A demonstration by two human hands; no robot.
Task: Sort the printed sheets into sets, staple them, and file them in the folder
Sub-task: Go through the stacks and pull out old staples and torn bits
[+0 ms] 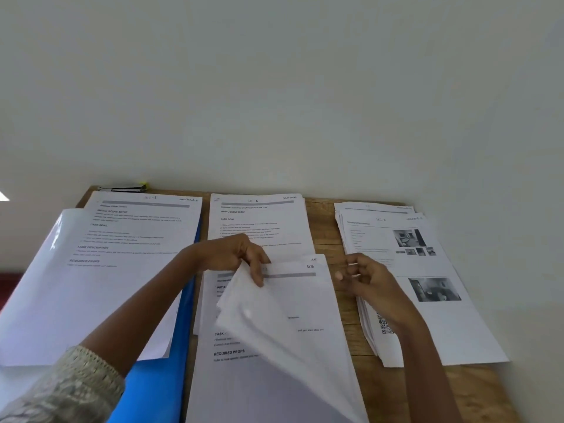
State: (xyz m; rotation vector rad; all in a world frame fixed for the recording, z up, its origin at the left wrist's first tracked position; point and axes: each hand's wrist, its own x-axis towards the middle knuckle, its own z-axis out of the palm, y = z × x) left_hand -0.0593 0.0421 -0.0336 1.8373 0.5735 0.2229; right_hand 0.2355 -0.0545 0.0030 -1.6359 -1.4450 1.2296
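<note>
At the near middle of the table point(323, 227), one sheet point(274, 325) half turned off the unsorted stack point(219, 377)
My left hand point(241, 257) pinches its top corner; my right hand point(366, 282) hovers loosely curled and empty by the right pile point(427, 270). Held by one corner, the sheet could crease, drag the next page askew, or land on the wrong set; folder point(158, 377) and stapler point(128, 188) lie at left
</note>
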